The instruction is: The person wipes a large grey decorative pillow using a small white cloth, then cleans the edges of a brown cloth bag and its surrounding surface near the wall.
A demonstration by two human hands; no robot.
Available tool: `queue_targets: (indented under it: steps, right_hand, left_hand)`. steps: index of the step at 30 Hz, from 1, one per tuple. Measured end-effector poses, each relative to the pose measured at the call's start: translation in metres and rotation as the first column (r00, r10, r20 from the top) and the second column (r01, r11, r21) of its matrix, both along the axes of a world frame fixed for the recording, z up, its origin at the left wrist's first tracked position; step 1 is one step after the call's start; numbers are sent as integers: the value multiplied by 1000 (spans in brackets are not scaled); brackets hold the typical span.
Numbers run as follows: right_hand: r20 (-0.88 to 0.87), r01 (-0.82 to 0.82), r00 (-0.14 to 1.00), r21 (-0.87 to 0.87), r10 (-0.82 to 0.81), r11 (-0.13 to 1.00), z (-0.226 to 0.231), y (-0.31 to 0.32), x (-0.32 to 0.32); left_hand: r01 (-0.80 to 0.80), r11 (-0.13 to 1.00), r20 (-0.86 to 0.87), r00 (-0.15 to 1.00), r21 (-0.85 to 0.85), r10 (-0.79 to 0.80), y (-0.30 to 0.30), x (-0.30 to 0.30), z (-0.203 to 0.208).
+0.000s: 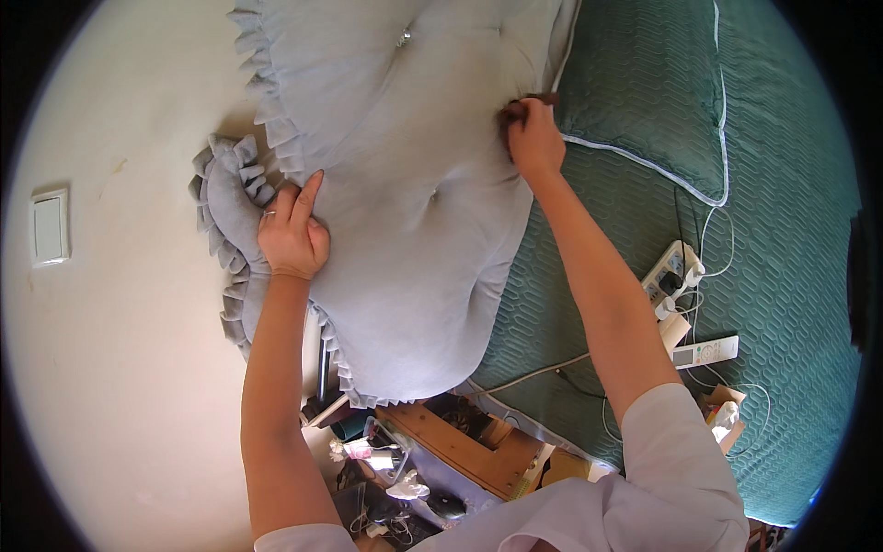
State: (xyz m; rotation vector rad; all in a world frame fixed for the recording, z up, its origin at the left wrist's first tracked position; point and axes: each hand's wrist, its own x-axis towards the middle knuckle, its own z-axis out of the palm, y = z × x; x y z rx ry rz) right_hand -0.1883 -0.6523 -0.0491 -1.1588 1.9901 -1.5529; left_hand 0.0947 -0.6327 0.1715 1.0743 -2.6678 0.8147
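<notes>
Left hand lies spread on the large grey ruffled velvet cushion while right hand pinches its edge, apparently positioning it against the cream wall.

Right hand fingers buried in grey cushion edge; cushion top cut off.

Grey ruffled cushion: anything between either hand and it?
Nothing visible. The left hand lies flat on the grey ruffled cushion near its frill, and the right hand pinches its right edge beside the green pillow.
</notes>
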Motion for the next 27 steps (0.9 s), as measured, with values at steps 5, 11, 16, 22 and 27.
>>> queue_targets:
  steps: [5,11,16,22,27]
  right_hand:
    - [-85,-67,996,-435,33,898,63,34,75]
    - [-530,-374,820,-209,217,904,-29,6,47]
    - [-89,-33,995,156,47,987,-111,57,-54]
    - [-107,-72,994,-584,11,808,40,30,42]
    - [-274,-384,889,-13,367,923,-47,22,49]
  left_hand:
    - [33,999,-4,999,-31,-33,2,1,3]
    - [52,999,17,999,-2,-52,-1,1,-4]
    - [82,996,-37,996,-40,-84,-6,-6,1]
    - [83,996,7,997,-34,-83,-2,3,-1]
    - [105,994,17,994,-36,-105,-2,1,0]
